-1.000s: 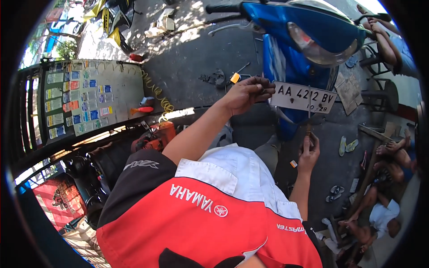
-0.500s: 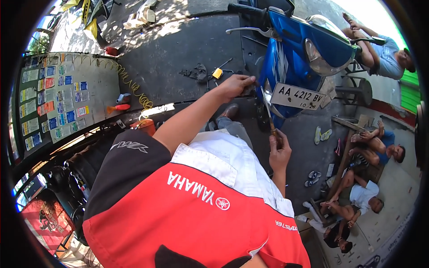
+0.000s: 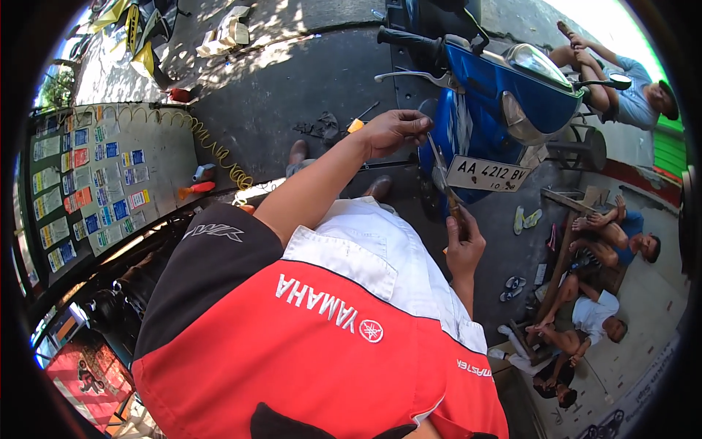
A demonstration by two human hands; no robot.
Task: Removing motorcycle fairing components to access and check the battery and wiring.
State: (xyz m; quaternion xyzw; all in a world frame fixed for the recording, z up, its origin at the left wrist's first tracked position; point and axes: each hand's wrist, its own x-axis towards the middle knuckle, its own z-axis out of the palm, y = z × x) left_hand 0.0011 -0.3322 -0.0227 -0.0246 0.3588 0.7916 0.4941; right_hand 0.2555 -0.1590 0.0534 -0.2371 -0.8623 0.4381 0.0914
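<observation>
Right hand holding screwdriver, left hand pinching beside scooter plate

Nearest: red, white and black shirt (image 3: pixel 322 344) is filling the lower part of the view. Right hand (image 3: pixel 466 245) is wrapping around the handle of a screwdriver (image 3: pixel 455 203), shaft pointing up and slightly left. Left hand (image 3: pixel 395 133) is holding thumb and fingertips narrow, just beside the shaft's tip; can't tell whether anything small is sitting between them. White number plate (image 3: pixel 488 174) is showing right of the shaft, against the front of a blue scooter (image 3: pixel 482 73). Farther off, dark parts (image 3: pixel 320 126) and a yellow-orange item (image 3: pixel 356 126) are lying on the floor (image 3: pixel 256 84). Sticker-covered tabletop (image 3: pixel 172 135) is standing to the left; orange-handled tool (image 3: pixel 196 190) is lying by its near right corner, coiled hose (image 3: pixel 232 170) is looping past its right edge. Seated people (image 3: pixel 596 318) are resting at right; yellow motorcycle (image 3: pixel 142 44) is standing at far left.
</observation>
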